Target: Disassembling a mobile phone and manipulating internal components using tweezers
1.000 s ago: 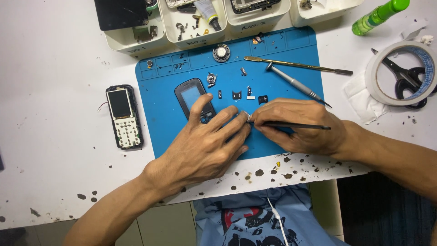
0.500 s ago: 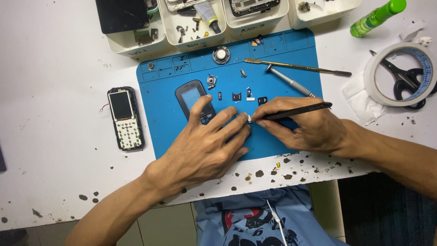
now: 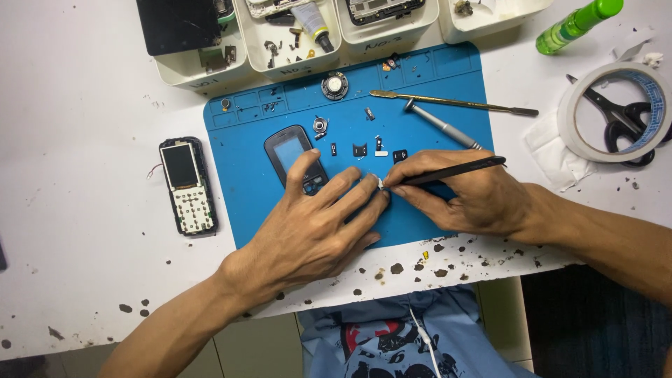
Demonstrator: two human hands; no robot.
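Over the blue mat (image 3: pixel 427 217), the left hand (image 3: pixel 308 231) pins a tiny white part (image 3: pixel 380 183) that the right hand (image 3: pixel 469 196), closed around black tweezers (image 3: pixel 448 170), nips at the phone shell's (image 3: pixel 297 157) four o'clock; a slip could flick it away.

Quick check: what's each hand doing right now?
Left hand: open, flat on the blue mat, fingertips steadying a small white part.
Right hand: closed, holding black tweezers.
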